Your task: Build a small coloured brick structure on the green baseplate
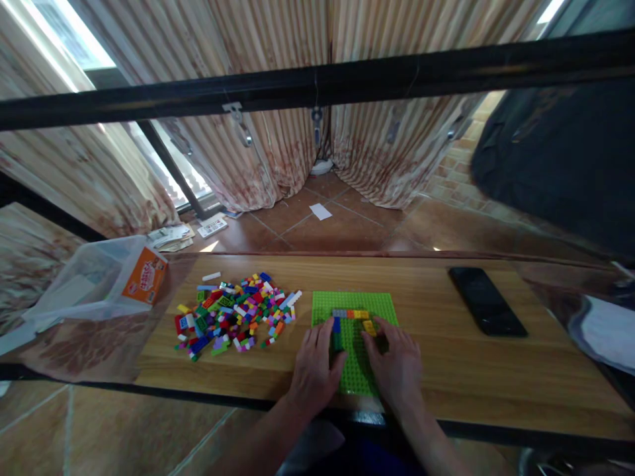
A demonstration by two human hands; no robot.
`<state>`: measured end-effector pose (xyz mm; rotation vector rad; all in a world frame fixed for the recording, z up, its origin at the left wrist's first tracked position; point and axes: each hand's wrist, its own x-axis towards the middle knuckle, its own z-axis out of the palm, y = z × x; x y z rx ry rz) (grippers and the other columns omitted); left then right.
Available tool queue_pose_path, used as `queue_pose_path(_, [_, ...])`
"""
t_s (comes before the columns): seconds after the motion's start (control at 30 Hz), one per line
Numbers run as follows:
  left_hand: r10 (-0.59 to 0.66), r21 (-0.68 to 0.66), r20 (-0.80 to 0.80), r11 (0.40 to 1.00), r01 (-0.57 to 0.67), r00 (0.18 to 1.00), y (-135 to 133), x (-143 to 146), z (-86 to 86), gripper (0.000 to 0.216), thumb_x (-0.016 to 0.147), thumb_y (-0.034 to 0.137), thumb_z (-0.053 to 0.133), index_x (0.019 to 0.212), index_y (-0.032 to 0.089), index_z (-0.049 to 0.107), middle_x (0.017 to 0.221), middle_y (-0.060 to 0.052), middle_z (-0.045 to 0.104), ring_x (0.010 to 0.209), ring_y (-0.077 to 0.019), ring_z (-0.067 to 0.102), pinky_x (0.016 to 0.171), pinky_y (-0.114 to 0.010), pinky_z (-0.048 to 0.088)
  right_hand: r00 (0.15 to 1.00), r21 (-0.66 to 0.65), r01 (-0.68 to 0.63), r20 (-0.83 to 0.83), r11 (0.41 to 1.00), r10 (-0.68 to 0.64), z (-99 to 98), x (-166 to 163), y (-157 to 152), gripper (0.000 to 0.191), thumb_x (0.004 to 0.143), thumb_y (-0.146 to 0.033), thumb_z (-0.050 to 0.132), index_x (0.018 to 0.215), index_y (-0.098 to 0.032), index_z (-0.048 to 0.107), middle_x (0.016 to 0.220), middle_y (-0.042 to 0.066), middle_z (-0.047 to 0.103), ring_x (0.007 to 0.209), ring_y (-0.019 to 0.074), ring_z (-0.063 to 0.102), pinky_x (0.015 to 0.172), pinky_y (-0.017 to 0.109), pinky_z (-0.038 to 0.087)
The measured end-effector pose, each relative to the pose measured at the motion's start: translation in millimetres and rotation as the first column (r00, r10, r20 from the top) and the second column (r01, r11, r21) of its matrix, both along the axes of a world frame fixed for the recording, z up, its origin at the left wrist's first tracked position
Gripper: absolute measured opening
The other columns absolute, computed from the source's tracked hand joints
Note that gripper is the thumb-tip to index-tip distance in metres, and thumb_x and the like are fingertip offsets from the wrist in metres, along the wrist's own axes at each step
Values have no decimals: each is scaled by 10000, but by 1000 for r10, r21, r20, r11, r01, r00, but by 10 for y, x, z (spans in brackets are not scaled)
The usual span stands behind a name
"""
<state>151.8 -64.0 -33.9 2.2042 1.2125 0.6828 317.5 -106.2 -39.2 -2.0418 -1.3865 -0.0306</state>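
Have left hand point(315, 367) loosely curled, thumb and fingers apart, beside blue brick point(337, 324) on green baseplate point(357, 373); can't tell if gripping. Have right hand point(397, 357) pinching yellow brick point(370, 327) over baseplate. See multicolored brick row point(350, 314) just beyond. See loose brick pile point(238, 314) left on counter point(466, 387), phone point(486, 301) right.

I see hard, studded plastic on the baseplate point(354, 350) and shiny plastic on the toy bricks point(241, 311), smooth wood grain across the tabletop point(461, 390), translucent plastic in the bin point(102, 261), pleated cloth in the curtains point(278, 46).
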Motion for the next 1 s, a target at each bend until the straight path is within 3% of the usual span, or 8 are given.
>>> queue_pose_path(0.27, [-57,-76,87,995,64,995,0,-111,70,624,850,122,536,1434,181,327,1308,-134,554,1209,-264,528,1026,-477,467,995,-39,-98,28,994,100,80,-243,-213,378,941,-486,480,1095,-196,668,906,82,712,862,231,607,805,375,398])
queue_pose_path(0.47, [-62,-90,130,993,74,990,10,-156,45,627,836,106,523,1431,190,342,1297,-117,566,1185,-244,544,1003,-445,487,980,-32,-201,-15,979,201,55,-224,-302,308,949,-431,493,1048,-212,686,987,83,715,929,229,615,842,393,435])
queue_pose_path(0.73, [-60,-88,154,993,74,986,11,-162,-6,624,821,91,525,1416,190,364,1288,-111,575,1166,-234,556,992,-428,502,949,-40,-313,-62,949,311,49,-152,-213,270,961,-337,472,1033,-208,698,1037,88,705,975,232,607,868,423,484])
queue_pose_path(1.0, [-90,-18,114,996,92,989,7,-164,-11,527,868,124,504,1385,174,417,1291,-125,578,1222,-255,529,1043,-467,468,942,-8,-329,-76,944,328,36,-124,-152,260,949,-326,482,991,-231,719,1010,82,710,960,232,613,855,428,500])
